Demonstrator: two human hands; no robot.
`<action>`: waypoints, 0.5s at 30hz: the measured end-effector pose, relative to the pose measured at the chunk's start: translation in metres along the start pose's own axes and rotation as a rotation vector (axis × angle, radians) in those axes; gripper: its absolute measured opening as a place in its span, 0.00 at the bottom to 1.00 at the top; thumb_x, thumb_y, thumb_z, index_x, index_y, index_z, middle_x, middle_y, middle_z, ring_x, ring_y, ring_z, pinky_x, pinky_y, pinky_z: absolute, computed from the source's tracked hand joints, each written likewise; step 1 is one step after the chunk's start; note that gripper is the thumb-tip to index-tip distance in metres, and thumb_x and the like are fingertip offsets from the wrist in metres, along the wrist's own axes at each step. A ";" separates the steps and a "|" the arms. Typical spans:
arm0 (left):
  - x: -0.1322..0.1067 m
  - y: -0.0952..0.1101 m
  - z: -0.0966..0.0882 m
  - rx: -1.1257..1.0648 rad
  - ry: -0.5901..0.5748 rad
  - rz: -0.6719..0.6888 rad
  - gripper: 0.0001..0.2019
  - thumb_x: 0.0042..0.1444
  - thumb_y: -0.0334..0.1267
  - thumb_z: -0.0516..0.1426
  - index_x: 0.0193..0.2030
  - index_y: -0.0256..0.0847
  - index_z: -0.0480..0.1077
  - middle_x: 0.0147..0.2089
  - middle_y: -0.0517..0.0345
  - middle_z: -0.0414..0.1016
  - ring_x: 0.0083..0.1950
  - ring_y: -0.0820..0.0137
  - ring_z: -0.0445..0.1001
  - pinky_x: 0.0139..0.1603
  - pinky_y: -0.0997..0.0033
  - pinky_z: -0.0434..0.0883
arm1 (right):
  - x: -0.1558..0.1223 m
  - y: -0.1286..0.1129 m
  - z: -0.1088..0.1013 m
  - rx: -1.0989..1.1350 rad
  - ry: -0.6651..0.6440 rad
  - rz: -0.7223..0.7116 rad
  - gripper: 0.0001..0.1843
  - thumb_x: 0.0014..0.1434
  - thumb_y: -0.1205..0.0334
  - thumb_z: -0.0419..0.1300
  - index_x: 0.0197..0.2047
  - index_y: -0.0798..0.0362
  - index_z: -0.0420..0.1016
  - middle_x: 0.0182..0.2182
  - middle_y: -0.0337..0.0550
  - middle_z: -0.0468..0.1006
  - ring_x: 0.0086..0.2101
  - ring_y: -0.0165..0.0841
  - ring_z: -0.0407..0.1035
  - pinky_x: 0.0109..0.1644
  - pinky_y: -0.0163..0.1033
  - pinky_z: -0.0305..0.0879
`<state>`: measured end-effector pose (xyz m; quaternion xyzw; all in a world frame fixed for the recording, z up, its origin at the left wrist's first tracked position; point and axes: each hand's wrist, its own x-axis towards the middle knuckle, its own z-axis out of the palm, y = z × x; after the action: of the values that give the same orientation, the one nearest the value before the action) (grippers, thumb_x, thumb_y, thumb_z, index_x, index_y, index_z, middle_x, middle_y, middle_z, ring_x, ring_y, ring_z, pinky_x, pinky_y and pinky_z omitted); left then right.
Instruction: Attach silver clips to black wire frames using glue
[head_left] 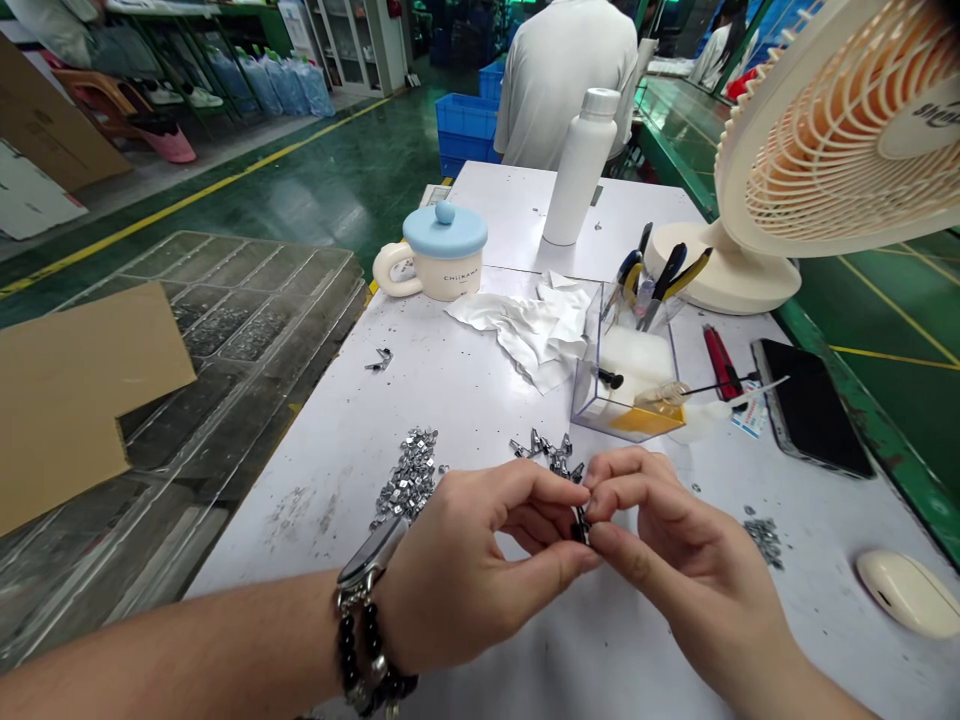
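Both my hands meet low in the middle of the white table (pixel 465 400). My left hand (pixel 480 555) and my right hand (pixel 660 540) pinch a small dark metal part (pixel 581 522) between their fingertips. Just beyond the fingers lies a short row of small metal clips (pixel 544 450). A larger heap of shiny metal pieces (pixel 409 475) sits to the left of my left hand. A smaller scatter of metal bits (pixel 765 538) lies to the right of my right hand. A watch and a dark bead bracelet are on my left wrist.
A clear box (pixel 626 385) holds pliers and pens. Around it: a crumpled white cloth (pixel 536 325), blue-lidded mug (pixel 442 255), white bottle (pixel 581 165), cream fan (pixel 840 130), phone (pixel 814 405), mouse (pixel 907 590). Clear compartment trays (pixel 247 310) and cardboard (pixel 67 390) lie left. A person in white stands behind.
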<state>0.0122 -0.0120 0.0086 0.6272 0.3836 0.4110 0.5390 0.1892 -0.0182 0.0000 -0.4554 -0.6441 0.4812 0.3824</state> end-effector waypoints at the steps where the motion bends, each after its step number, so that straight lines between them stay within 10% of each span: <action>1: 0.000 0.000 0.000 -0.003 -0.001 -0.001 0.10 0.49 0.30 0.62 0.39 0.29 0.71 0.31 0.51 0.77 0.29 0.71 0.76 0.32 0.76 0.77 | 0.000 -0.001 0.000 -0.009 0.001 -0.010 0.02 0.60 0.60 0.57 0.35 0.42 0.70 0.38 0.38 0.65 0.45 0.35 0.59 0.49 0.43 0.56; 15: 0.005 0.005 -0.002 -0.367 -0.028 -0.335 0.14 0.44 0.28 0.65 0.39 0.31 0.68 0.26 0.56 0.75 0.25 0.75 0.74 0.28 0.81 0.74 | -0.010 -0.013 -0.009 -0.504 0.088 -0.357 0.16 0.59 0.70 0.51 0.46 0.42 0.70 0.45 0.41 0.62 0.46 0.37 0.56 0.46 0.45 0.53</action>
<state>0.0125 -0.0069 0.0143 0.4520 0.3936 0.3699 0.7099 0.1979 -0.0266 0.0138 -0.4358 -0.7959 0.2112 0.3633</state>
